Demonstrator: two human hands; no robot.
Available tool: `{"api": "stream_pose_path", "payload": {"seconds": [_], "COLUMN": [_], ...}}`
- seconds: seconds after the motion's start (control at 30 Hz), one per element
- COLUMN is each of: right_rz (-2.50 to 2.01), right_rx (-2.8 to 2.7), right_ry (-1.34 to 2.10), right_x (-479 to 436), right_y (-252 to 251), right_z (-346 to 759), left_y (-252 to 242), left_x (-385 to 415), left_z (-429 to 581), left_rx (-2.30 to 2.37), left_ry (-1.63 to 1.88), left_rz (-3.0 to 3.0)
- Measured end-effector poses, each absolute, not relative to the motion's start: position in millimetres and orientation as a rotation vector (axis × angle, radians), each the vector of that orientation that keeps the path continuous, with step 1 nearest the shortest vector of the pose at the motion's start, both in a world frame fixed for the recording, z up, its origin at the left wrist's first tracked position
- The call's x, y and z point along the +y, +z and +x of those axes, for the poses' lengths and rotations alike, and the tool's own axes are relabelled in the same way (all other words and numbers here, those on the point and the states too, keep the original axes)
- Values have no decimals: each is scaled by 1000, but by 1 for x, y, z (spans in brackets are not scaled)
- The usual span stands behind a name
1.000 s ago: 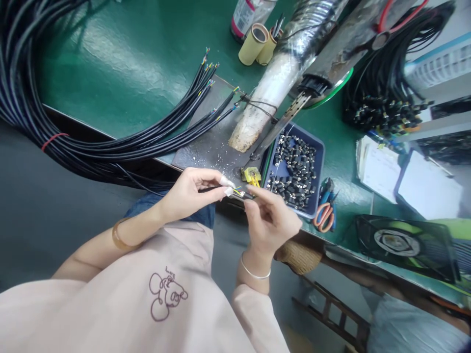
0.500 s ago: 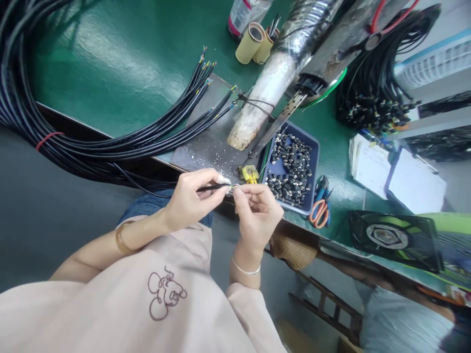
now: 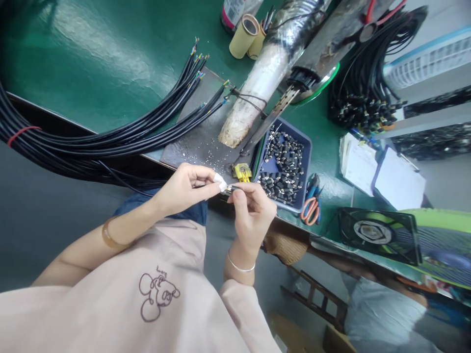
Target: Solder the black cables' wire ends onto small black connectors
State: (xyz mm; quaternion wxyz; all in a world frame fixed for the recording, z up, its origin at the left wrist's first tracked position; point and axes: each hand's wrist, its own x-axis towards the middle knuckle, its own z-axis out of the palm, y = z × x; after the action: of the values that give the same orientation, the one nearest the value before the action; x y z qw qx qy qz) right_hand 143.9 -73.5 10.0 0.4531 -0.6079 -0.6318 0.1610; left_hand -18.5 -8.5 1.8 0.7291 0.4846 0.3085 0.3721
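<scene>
My left hand (image 3: 186, 187) pinches the end of a thin black cable (image 3: 121, 172) just in front of the bench edge. My right hand (image 3: 253, 213) meets it fingertip to fingertip, pinched on the cable's stripped tip; whether it also holds a small part is hidden by the fingers. A bundle of black cables (image 3: 110, 139) with coloured stripped ends lies fanned across the green bench (image 3: 110, 59) and a grey metal plate (image 3: 198, 142). A small yellow fixture (image 3: 241, 172) sits on the plate just beyond my fingers.
A blue tray (image 3: 306, 147) of several small black connectors stands right of my hands, orange-handled scissors (image 3: 311, 208) beside it. A foil-wrapped duct (image 3: 265, 83), tape rolls (image 3: 245, 34), finished cables (image 3: 364, 108), papers (image 3: 382, 171) and a fan (image 3: 379, 233) crowd the right. Another person's arm (image 3: 368, 272) is at lower right.
My right hand has drawn in from the tray side until its fingertips meet my left hand's at the cable tip. The view has drifted slightly.
</scene>
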Motion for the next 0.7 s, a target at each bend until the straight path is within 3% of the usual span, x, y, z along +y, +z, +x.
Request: {"api": "stream_pose_path", "payload": {"seconds": [0.4,0.53,0.7], "right_rz": [-1519,-1536,-1250], "right_rx": [-1567,-1555,-1286], "right_ry": [397,133,-166], "right_x": [-68,-66,-64], "right_y": [5,1,-1], "right_z": [148,147,144], "left_y": [1,1,0], "left_x": [-6,-6,-2], "left_z": [-14,-10,-6], "left_rx": [728,819,872], "left_ry": [895,983,1033], "left_rz": [1079,1155,1215]}}
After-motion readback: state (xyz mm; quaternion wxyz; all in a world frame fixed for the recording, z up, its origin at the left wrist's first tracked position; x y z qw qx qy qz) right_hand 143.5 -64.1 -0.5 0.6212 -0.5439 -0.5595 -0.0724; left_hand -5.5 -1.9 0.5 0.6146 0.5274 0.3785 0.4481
